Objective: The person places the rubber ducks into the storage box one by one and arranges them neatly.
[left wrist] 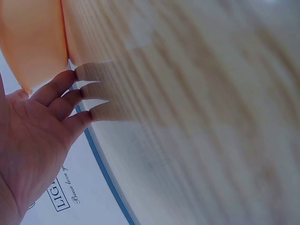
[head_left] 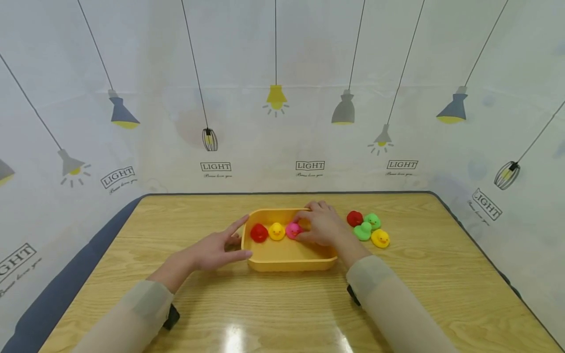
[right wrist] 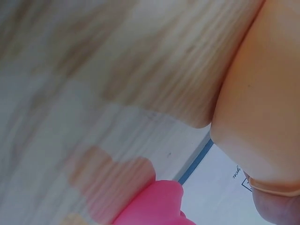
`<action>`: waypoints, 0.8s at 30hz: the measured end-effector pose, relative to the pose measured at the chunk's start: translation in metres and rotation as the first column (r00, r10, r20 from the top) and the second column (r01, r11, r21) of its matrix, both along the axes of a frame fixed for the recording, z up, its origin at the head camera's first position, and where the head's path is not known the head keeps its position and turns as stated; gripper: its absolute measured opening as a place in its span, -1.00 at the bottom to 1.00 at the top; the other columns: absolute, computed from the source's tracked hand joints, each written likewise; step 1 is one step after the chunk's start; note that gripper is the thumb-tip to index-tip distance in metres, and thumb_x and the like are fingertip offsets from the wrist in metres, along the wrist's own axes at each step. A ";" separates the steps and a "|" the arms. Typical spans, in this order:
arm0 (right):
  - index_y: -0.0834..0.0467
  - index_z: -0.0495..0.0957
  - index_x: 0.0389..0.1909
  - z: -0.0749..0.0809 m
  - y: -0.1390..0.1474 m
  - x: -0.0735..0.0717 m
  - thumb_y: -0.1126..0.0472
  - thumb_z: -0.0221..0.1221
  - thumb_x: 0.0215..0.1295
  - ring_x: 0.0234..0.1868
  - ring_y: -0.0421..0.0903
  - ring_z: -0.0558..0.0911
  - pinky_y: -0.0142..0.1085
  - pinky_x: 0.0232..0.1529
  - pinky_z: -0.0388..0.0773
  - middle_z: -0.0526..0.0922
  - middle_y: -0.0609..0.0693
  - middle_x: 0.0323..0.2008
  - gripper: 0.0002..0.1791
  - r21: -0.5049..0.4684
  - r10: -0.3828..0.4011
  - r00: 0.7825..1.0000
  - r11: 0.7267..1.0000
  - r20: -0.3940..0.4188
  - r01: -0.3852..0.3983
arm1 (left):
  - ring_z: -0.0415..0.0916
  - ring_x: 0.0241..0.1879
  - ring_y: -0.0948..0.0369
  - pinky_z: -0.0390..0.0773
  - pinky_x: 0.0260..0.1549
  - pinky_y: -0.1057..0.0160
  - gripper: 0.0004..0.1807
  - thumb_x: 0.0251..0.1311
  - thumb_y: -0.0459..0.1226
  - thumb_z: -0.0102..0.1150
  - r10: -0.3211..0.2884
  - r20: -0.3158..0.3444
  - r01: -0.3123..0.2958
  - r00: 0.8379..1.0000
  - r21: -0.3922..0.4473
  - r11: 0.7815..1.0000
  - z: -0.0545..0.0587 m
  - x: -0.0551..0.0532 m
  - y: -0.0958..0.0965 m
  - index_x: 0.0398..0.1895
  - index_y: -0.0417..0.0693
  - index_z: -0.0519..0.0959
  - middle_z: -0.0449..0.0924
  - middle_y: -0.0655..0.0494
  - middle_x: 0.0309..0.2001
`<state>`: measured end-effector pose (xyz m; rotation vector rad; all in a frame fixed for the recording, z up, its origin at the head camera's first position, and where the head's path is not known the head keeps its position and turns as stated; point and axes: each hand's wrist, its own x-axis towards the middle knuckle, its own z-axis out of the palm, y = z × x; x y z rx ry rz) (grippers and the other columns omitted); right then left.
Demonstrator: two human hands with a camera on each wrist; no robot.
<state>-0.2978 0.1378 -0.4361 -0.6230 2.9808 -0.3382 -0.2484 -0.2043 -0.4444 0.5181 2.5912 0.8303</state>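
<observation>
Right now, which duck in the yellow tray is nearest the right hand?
The pink duck, rightmost of the three visible there and touched by the right hand; the red duck and yellow duck sit farther left, clear of that hand.

The right fingers [head_left: 302, 214] pinch a pink duck [head_left: 293, 230] inside a yellow tray [head_left: 291, 266], left fingers [head_left: 237, 225] at its end.

Head view: tray [head_left: 291, 265] partly hidden by right hand [head_left: 325, 226]; both sleeves [head_left: 125, 318] cut off by bottom edge.
</observation>
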 end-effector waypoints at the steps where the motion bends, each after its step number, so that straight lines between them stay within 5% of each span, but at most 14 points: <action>1: -0.33 0.69 0.22 0.000 0.000 0.000 -0.26 0.47 0.36 0.53 0.18 0.32 0.17 0.65 0.25 0.49 0.05 0.48 -0.55 -0.001 0.000 1.000 1.000 0.000 0.000 | 0.37 0.60 -0.25 0.23 0.57 -0.51 0.13 0.37 0.45 0.19 0.000 0.000 0.000 1.000 0.000 1.000 0.000 0.000 0.000 0.81 0.63 -0.24 0.45 -0.14 0.60; 24: -0.33 0.69 0.20 -0.001 0.000 -0.002 -0.21 0.51 0.33 0.54 0.18 0.32 0.18 0.65 0.26 0.48 0.03 0.49 -0.55 -0.020 -0.019 1.000 1.000 0.016 0.019 | 0.37 0.60 -0.26 0.23 0.56 -0.51 0.15 0.35 0.48 0.19 0.002 0.003 -0.002 1.000 -0.001 1.000 0.001 0.001 0.000 0.81 0.64 -0.25 0.44 -0.15 0.61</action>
